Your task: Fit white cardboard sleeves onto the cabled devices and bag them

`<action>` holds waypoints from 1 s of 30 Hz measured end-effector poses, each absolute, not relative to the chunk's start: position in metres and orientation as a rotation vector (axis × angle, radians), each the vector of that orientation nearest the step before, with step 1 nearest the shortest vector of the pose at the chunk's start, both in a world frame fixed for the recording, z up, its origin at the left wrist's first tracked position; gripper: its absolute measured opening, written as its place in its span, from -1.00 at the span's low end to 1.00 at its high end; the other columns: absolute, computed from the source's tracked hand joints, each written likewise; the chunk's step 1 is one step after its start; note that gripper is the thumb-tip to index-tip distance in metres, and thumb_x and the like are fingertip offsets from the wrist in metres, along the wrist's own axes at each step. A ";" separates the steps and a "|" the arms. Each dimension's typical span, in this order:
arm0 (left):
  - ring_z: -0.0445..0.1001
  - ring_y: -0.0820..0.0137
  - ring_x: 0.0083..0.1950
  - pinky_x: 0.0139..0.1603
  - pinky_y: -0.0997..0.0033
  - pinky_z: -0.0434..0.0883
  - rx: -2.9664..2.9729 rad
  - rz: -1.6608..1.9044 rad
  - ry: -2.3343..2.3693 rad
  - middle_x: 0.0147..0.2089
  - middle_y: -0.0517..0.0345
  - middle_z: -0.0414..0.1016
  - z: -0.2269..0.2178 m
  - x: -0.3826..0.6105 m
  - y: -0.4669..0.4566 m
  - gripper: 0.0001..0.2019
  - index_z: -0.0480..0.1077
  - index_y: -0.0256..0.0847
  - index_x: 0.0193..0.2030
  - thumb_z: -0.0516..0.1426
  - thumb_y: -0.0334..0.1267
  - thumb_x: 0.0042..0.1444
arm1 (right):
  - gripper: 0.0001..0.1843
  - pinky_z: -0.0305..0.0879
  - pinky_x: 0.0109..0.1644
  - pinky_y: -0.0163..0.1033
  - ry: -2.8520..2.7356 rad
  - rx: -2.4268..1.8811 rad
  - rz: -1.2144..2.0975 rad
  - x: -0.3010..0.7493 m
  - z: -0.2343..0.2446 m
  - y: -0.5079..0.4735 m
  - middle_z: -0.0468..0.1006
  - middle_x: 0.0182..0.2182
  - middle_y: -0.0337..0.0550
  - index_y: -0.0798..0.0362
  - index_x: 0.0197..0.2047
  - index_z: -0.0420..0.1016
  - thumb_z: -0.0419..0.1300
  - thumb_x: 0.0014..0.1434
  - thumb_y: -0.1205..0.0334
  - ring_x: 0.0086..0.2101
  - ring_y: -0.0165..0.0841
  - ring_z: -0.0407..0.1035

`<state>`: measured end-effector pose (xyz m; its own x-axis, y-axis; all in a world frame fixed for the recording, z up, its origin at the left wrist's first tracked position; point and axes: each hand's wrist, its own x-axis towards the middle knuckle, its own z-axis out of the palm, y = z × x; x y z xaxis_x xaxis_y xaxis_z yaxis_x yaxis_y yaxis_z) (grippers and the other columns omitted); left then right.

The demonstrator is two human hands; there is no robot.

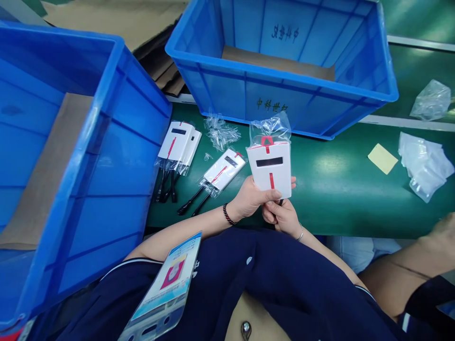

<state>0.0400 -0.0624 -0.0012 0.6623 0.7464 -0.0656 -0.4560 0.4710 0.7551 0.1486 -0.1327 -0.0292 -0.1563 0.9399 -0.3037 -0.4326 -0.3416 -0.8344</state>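
My left hand (253,198) grips a flat white box-shaped device (269,177) near its lower end, thumb across the front and fingertips showing past its right edge. The device has a dark window, red stripes and a red loop on top; a clear plastic bag (272,125) shows behind its upper end. Just below, my right hand (283,218) is closed around a black cord (281,202), mostly hidden in the fingers. To the left lies a bagged white device (224,171) with two black leads. Farther left, more bagged devices (176,142) overlap, their black leads toward me.
One blue crate (249,78) stands behind my hands, another (124,156) at left. Crumpled clear plastic (222,133) lies near the devices. At right are a yellow paper (383,158) and clear bags (424,163) on the green table (334,189). Another person's arm (408,270) reaches in from the right.
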 end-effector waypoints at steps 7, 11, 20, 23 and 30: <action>0.60 0.08 -0.03 -0.05 0.14 0.56 0.936 0.635 0.477 0.01 -0.15 0.62 -0.020 0.037 -0.073 -0.40 0.52 -0.27 0.01 0.39 0.11 -0.09 | -0.36 -0.17 -0.62 -0.31 -0.806 -1.057 1.562 0.153 -0.033 -0.130 0.13 -0.80 -0.35 0.03 -0.70 0.19 0.32 0.07 -0.25 -0.72 -0.54 -0.02; 0.60 0.08 -0.04 -0.09 0.19 0.55 0.908 0.743 0.491 -0.08 -0.07 0.62 -0.015 0.034 -0.057 -0.31 0.46 -0.24 0.03 0.38 0.20 -0.13 | -0.50 -0.06 -0.58 -0.30 -0.869 -1.080 1.510 0.164 -0.034 -0.134 0.28 -0.75 -0.31 0.06 -0.57 0.41 0.31 0.16 -0.15 -0.69 -0.52 0.08; 0.62 0.24 -0.17 -0.19 0.34 0.56 0.748 0.824 0.554 -0.16 0.00 0.63 0.013 0.043 -0.046 -0.43 0.45 -0.25 -0.08 0.43 0.07 -0.13 | -0.50 -0.14 -0.68 -0.37 -0.742 -1.119 1.526 0.154 -0.024 -0.128 0.34 -0.76 -0.30 0.08 -0.63 0.38 0.35 0.10 -0.10 -0.76 -0.59 -0.01; 0.53 0.41 -0.44 -0.51 0.49 0.46 0.782 0.765 0.687 -0.23 0.02 0.62 0.000 0.046 -0.059 -0.48 0.44 -0.28 -0.17 0.43 0.05 -0.14 | -0.52 -0.14 -0.70 -0.39 -0.666 -1.135 1.532 0.149 -0.023 -0.126 0.39 -0.74 -0.27 0.09 -0.61 0.40 0.39 0.02 -0.11 -0.77 -0.61 -0.03; 0.25 0.58 -0.72 -0.79 0.51 0.18 0.867 0.695 0.816 -0.33 0.13 0.55 -0.005 0.044 -0.063 -0.46 0.36 -0.26 -0.16 0.42 0.05 -0.13 | -0.56 -0.03 -0.72 -0.41 -0.623 -1.167 1.517 0.154 -0.031 -0.130 0.44 -0.65 -0.29 0.07 -0.49 0.38 0.40 0.02 -0.10 -0.75 -0.60 0.03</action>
<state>0.0444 -0.0631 -0.0053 0.5111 0.7961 -0.3240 -0.1939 0.4740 0.8589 0.1544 -0.1304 -0.0307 0.0526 0.9374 -0.3441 -0.4249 -0.2909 -0.8572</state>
